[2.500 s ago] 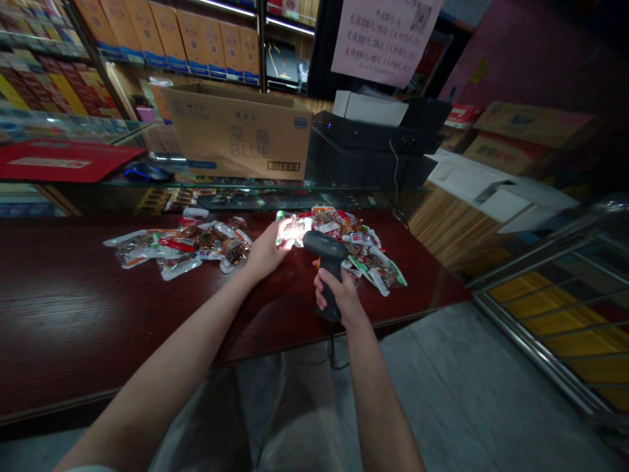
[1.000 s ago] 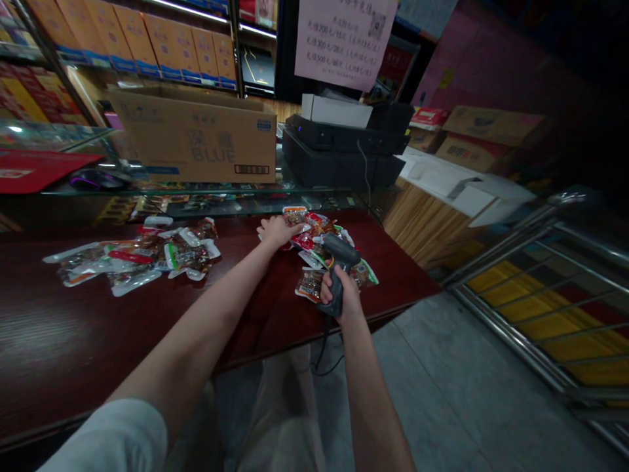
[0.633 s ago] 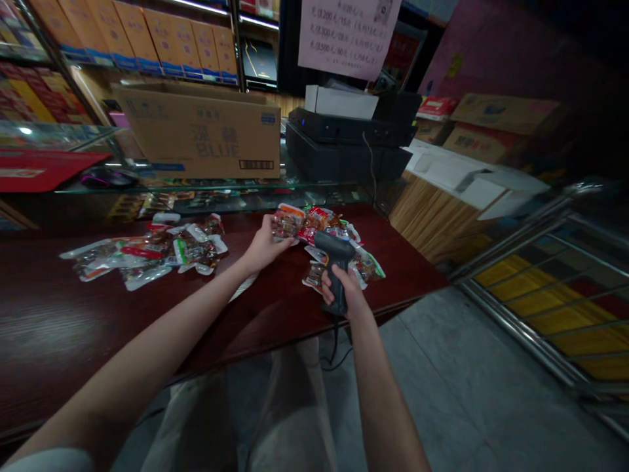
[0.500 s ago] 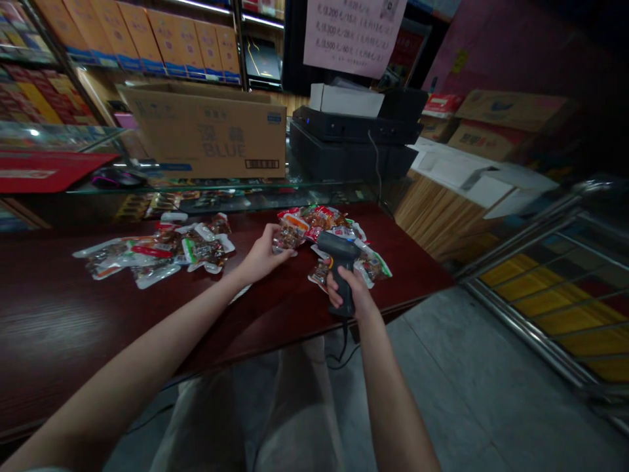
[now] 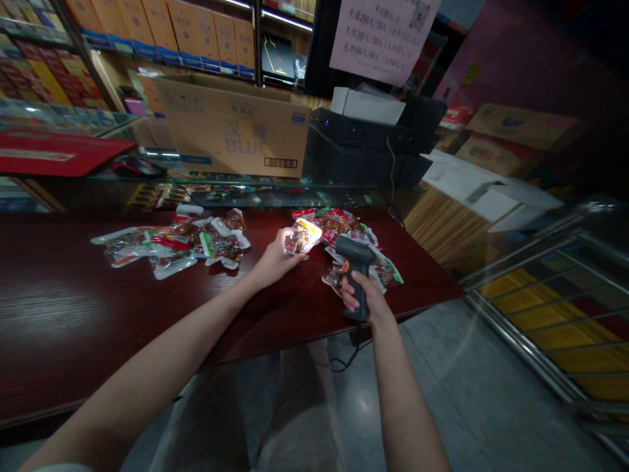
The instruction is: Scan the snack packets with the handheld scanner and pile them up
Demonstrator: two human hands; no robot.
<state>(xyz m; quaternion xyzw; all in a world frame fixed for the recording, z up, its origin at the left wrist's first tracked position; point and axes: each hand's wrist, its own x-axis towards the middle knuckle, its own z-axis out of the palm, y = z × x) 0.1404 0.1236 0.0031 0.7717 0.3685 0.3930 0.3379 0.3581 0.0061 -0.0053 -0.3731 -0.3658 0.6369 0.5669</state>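
My left hand [image 5: 278, 260] holds a small clear snack packet [image 5: 302, 236] with an orange strip and brown food inside. The packet is tilted up, a short way left of the head of a dark grey handheld barcode scanner [image 5: 354, 257]. My right hand [image 5: 361, 295] grips the scanner's handle, and the scanner's cable runs down past the counter edge. Beneath the scanner lies a heap of similar packets [image 5: 348, 226]. A second heap [image 5: 171, 244] lies further left on the dark red wooden counter [image 5: 98, 328].
A glass display shelf [image 5: 246, 180] runs behind the counter, holding a cardboard box [image 5: 230, 124], a computer mouse [image 5: 136, 166], a red mat [image 5: 54, 154] and a black printer [image 5: 373, 137]. A metal-framed glass case [image 5: 540, 321] stands at the right, beside the grey floor.
My left hand has lifted the packet off the heap and turned it up, so it catches the light. The scanner has shifted slightly right, and the view has swung a little.
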